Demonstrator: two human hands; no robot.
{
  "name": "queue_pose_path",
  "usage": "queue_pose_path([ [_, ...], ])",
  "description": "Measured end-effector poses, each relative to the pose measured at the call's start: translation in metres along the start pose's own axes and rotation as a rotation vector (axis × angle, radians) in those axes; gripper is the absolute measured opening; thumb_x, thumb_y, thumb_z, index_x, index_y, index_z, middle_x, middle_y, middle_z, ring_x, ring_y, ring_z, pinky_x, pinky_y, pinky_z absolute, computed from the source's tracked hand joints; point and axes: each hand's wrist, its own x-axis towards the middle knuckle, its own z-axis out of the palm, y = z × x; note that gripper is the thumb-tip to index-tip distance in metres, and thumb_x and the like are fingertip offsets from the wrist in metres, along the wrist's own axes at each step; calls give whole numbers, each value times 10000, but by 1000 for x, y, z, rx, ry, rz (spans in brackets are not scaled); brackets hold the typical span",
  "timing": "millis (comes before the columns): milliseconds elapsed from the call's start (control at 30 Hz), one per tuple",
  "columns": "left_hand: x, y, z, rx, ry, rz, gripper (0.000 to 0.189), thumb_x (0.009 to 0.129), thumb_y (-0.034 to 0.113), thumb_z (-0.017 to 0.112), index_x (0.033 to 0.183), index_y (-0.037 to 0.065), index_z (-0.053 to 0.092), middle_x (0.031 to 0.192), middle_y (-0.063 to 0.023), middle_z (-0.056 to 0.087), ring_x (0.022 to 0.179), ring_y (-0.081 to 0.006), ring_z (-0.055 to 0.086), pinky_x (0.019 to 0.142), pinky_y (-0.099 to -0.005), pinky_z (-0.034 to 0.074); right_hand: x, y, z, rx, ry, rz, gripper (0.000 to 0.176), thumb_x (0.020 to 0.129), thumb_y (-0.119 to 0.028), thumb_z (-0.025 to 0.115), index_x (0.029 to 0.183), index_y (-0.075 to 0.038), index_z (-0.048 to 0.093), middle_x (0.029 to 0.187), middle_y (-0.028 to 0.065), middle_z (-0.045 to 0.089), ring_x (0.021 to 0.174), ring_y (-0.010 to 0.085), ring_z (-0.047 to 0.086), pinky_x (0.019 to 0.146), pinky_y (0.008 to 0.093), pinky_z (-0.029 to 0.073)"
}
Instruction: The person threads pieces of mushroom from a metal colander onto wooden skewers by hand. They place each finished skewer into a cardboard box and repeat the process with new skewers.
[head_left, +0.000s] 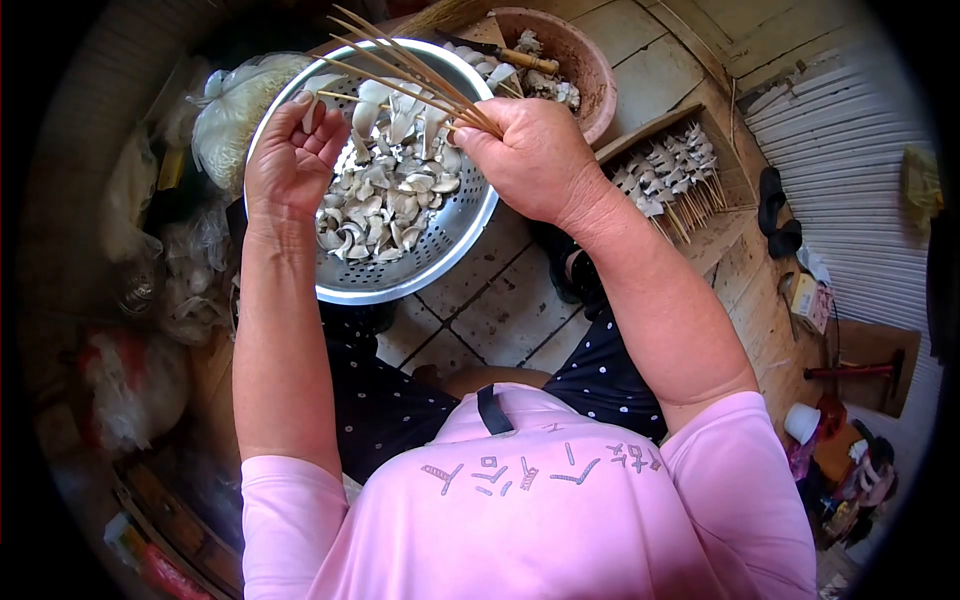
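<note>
My right hand (530,150) is closed round a bundle of thin wooden skewers (420,82) that fan out to the upper left. One skewer points left over the bowl and carries several pale mushroom pieces (403,108). Near its tip, my left hand (298,155) has curled fingers, with a small pale mushroom piece (313,108) between thumb and fingers. Below both hands is a perforated metal colander (470,225), holding many loose grey-white mushroom pieces (385,205).
A pink basin (590,75) with mushroom scraps and a wooden-handled tool stands behind the colander. Loaded skewers (675,175) lie in a wooden box (735,165) at right. Plastic bags (235,120) are at left, black slippers (772,210) at right.
</note>
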Motion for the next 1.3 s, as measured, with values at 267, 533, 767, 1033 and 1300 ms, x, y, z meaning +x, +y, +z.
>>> queue_pose_path([
  [267,-17,-13,19,136,7,-23,242,856,122,706,1023,-23,607,916,-124,668,859,-232,693,797,-395,596,0,-1,4,24,3,8,240,906,-208,602,1003,-14,704,782,119,703,718,179,662,703,324,518],
  [533,-19,-13,22,106,1,-25,202,883,136,659,1004,-21,618,912,-120,669,833,-230,699,781,-390,602,1,-4,0,38,-3,25,266,886,-248,558,938,-26,694,796,189,681,787,329,672,766,422,527],
  [767,3,-12,-1,477,-51,40,154,866,130,648,942,-3,635,820,-84,640,685,-157,653,659,-322,587,5,1,-6,107,90,33,267,880,-260,577,964,-39,702,813,180,686,788,336,666,749,408,522],
  [1033,8,-64,-31,1990,-490,-70,207,791,198,618,893,51,722,877,-179,702,841,-335,678,790,-391,527,3,-2,-5,78,79,20,271,879,-266,571,942,-35,698,819,186,682,808,352,663,759,421,520],
  [1300,6,-89,-42,2288,-648,-165,270,860,204,535,977,34,708,1053,-196,682,984,-362,658,852,-436,524,2,-1,-8,64,99,-24,267,874,-261,566,928,-36,700,817,198,679,805,366,661,758,435,523],
])
